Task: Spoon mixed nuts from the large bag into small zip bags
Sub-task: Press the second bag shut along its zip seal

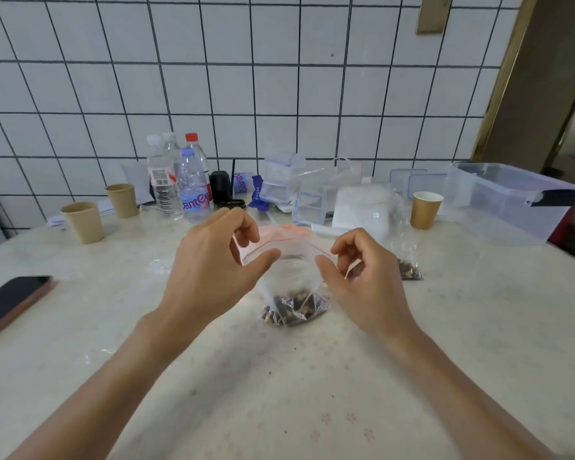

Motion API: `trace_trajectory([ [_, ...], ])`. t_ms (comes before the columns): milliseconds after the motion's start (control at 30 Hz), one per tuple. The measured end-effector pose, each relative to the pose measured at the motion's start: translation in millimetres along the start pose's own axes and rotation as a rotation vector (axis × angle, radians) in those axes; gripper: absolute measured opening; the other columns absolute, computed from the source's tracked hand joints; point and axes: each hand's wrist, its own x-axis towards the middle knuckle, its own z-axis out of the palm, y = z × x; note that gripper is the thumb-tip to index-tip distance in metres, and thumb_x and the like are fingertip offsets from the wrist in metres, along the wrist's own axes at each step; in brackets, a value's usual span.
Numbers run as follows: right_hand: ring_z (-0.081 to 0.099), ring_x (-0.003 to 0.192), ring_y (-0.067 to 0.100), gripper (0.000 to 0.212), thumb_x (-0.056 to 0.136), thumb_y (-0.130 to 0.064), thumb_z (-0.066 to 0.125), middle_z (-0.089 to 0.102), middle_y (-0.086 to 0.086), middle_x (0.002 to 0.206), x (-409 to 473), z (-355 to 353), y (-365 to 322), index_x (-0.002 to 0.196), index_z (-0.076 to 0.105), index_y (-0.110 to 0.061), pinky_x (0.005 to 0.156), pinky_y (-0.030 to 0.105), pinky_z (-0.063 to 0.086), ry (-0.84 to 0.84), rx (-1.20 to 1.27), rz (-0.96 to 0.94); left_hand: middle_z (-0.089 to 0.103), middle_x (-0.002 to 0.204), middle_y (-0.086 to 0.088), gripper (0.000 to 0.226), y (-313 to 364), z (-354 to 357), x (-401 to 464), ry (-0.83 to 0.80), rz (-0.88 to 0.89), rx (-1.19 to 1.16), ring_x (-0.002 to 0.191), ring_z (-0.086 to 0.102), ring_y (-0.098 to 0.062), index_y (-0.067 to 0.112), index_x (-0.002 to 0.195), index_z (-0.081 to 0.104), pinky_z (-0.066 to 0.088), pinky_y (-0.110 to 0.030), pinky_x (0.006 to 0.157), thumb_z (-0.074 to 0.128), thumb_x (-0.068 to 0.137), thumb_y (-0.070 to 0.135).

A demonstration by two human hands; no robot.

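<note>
I see bright, even light with only faint shadows on the surface (312, 393). Wide-angle distortion bows the wall tiles (279, 84) toward the edges; detail is soft throughout.

Bare forearms, no sleeves, ringless hands (213, 260)

The left hand (210, 270) and right hand (362, 270) are pinching the red-striped top of a small zip bag (292, 260), nuts (292, 310) sitting at its bottom on the surface (279, 393). A 2nd filled bag (409, 260) is lying near the right hand.
</note>
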Motion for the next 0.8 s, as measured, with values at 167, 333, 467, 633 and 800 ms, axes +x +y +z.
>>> trace_trajectory([
  [167, 0.062, 0.092, 0.017, 0.014, 0.089, -0.01, 0.077, 0.065, -0.001, 0.098, -9, -15, -19, 0.099, 0.068, -0.011, 0.084, 0.025, 0.046, -0.092, -0.322, -0.492, 0.063, 0.108, 0.021, 0.021, 1, -23, -10, -0.197, 0.349, 0.127, 0.054, 0.054, -0.006, 0.031, 0.106, 0.067, 0.048, -0.025, 0.053, 0.074, 0.091, 0.044],
  [333, 0.063, 0.117, 0.019, 0.042, 0.085, 0.0, 0.071, 0.07, 0.003, 0.122, -2, -11, -22, 0.125, 0.066, -0.01, 0.116, 0.038, 0.037, -0.334, -0.671, -0.703, 0.063, 0.135, 0.015, 0.041, -14, -20, -9, -0.363, 0.41, 0.5, 0.081, 0.072, -0.019, 0.033, 0.139, 0.058, 0.055, -0.035, 0.057, 0.063, 0.099, 0.041],
  [467, 0.06, 0.125, 0.018, 0.054, 0.093, -0.008, 0.056, 0.063, 0.001, 0.136, 12, -6, -22, 0.146, 0.044, -0.015, 0.126, 0.046, 0.018, -0.556, -0.955, -0.571, 0.056, 0.14, 0.017, 0.04, -21, -16, -2, -0.521, 0.413, 0.706, 0.102, 0.07, -0.02, 0.038, 0.147, 0.043, 0.054, -0.036, 0.069, 0.041, 0.108, 0.042],
  [633, 0.06, 0.102, 0.021, 0.016, 0.095, -0.021, 0.059, 0.072, -0.003, 0.101, 34, -14, -43, 0.11, 0.064, -0.02, 0.111, 0.042, 0.031, -0.543, -0.98, -0.632, 0.068, 0.11, 0.015, 0.031, -12, -22, 16, -0.465, 0.439, 0.624, 0.087, 0.07, -0.015, 0.034, 0.118, 0.061, 0.057, -0.036, 0.068, 0.051, 0.1, 0.057],
  [800, 0.053, 0.077, 0.014, 0.028, 0.092, -0.036, 0.07, 0.062, -0.009, 0.078, 60, -30, -78, 0.073, 0.05, -0.031, 0.088, 0.035, 0.043, -0.684, -0.607, -0.317, 0.064, 0.085, 0.02, 0.031, 3, -37, 47, -0.487, 0.297, 0.411, 0.069, 0.056, 0.001, 0.035, 0.086, 0.06, 0.05, -0.026, 0.061, 0.066, 0.087, 0.066],
])
